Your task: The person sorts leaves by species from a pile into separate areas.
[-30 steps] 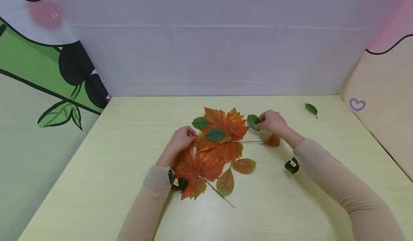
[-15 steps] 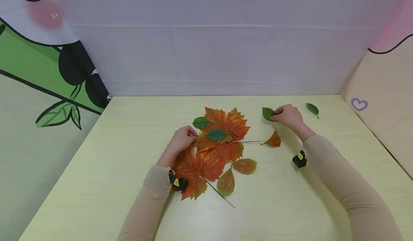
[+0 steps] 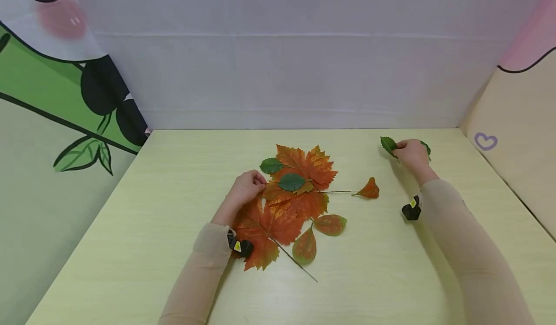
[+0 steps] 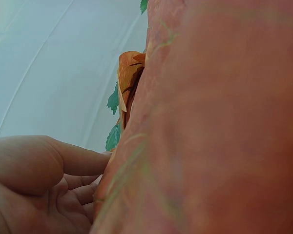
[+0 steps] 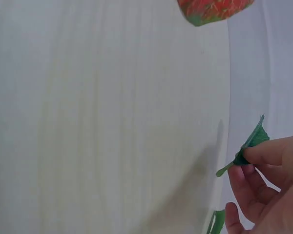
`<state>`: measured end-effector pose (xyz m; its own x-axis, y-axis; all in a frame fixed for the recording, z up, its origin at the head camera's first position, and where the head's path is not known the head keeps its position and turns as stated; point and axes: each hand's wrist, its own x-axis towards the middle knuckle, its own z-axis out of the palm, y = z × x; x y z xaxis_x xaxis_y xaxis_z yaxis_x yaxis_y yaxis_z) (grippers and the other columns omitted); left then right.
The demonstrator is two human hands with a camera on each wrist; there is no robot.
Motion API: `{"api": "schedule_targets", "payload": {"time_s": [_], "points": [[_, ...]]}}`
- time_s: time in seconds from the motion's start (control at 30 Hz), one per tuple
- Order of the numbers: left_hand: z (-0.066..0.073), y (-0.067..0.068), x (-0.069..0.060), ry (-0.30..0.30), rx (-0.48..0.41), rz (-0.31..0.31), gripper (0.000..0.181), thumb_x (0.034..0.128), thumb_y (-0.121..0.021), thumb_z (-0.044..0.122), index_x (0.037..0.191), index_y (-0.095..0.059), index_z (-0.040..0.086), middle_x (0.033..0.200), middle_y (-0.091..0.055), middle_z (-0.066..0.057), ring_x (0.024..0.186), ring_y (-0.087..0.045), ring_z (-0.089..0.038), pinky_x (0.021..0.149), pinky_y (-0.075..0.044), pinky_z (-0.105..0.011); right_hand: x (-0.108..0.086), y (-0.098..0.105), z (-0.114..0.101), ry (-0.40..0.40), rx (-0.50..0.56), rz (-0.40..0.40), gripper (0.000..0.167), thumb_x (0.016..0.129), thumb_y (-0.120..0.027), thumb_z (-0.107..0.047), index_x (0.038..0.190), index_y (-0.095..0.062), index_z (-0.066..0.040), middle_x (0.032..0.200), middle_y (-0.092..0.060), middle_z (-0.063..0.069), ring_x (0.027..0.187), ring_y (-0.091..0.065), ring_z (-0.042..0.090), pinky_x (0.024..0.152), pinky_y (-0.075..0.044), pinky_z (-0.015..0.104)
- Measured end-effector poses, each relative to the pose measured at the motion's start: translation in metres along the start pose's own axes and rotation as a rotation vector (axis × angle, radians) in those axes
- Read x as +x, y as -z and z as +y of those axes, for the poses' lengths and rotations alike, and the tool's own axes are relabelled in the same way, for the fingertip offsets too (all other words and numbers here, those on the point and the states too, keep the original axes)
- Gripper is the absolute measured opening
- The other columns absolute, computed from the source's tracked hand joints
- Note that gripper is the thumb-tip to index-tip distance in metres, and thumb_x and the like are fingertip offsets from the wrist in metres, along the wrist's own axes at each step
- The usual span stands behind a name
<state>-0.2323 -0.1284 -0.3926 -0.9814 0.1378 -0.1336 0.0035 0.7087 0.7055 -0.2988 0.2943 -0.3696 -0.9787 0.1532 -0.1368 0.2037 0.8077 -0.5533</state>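
My right hand (image 3: pixel 411 157) pinches a small green leaf (image 3: pixel 388 144) between thumb and finger near the back right of the table; the right wrist view shows this leaf (image 5: pixel 254 139) and its short stem too. Just behind that hand lies another green leaf (image 3: pixel 427 148), partly covered. My left hand (image 3: pixel 246 188) pinches the left edge of the orange maple leaves (image 3: pixel 282 221). In the left wrist view a blurred orange leaf (image 4: pixel 210 117) fills the right side, the thumb against its edge. Two green leaves (image 3: pixel 292 182) lie on the upper orange leaves.
Two orange-green oval leaves (image 3: pixel 330 224) lie at the lower right of the maple leaves. A small curled orange leaf (image 3: pixel 369 189) sits farther right, near the end of a thin stem. A pale cloth wall (image 3: pixel 304 83) stands behind the table (image 3: pixel 143 228).
My right hand has carried the green leaf to the right and back, away from the maple leaves, uncovering the small curled orange leaf. My left hand has stayed in place.
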Motion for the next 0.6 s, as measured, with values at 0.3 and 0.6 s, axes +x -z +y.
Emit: {"api": "schedule_targets", "payload": {"time_s": [0.3, 0.6], "points": [[0.001, 0.000, -0.001, 0.005, -0.010, -0.003, 0.008, 0.0867, -0.057, 0.009, 0.092, -0.059, 0.003, 0.081, -0.059, -0.009, 0.072, -0.052, -0.019, 0.066, -0.041, -0.029, 0.009, 0.005, 0.020, -0.114, 0.024, 0.092, 0.040, 0.090, -0.049, -0.021, 0.120, -0.054, 0.005, 0.127, -0.045, 0.028, 0.113, -0.042, 0.046, 0.089, -0.038, 0.052], [0.002, 0.001, -0.003, 0.003, -0.005, -0.009, 0.008, 0.0869, -0.057, 0.009, 0.092, -0.060, 0.003, 0.081, -0.059, -0.009, 0.071, -0.052, -0.019, 0.065, -0.041, -0.028, 0.017, 0.011, 0.039, -0.183, -0.016, 0.117, 0.044, 0.091, -0.048, -0.032, 0.117, -0.056, 0.002, 0.126, -0.047, 0.028, 0.114, -0.043, 0.045, 0.091, -0.033, 0.054]]}}
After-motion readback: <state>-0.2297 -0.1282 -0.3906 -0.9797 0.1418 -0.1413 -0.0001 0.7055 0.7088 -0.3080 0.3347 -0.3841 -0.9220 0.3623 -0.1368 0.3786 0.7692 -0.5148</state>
